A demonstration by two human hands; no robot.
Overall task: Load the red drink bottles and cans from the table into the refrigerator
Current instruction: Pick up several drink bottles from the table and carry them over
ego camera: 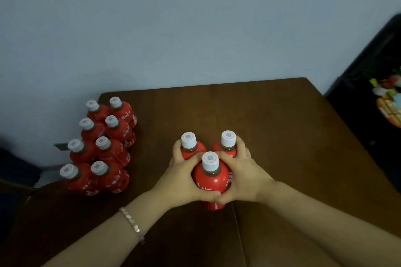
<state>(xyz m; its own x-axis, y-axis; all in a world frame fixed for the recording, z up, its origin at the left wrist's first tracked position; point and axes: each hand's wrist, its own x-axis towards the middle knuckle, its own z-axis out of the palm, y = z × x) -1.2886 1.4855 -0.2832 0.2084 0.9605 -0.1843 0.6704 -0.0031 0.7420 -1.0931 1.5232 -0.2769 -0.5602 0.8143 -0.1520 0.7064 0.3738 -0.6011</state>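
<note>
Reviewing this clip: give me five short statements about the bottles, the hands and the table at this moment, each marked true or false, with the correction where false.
1. Both hands are wrapped around a cluster of three red bottles. True; the left hand and right hand meet around them.
2. Eight more bottles stand in two rows at the table's left edge. True.
3. The bottle caps are red. False; the caps are white.
4. A bracelet is on the right wrist. False; it is on the left wrist.
5. Several bottles in the left group lie on their sides. False; all stand upright on the brown table.
</note>
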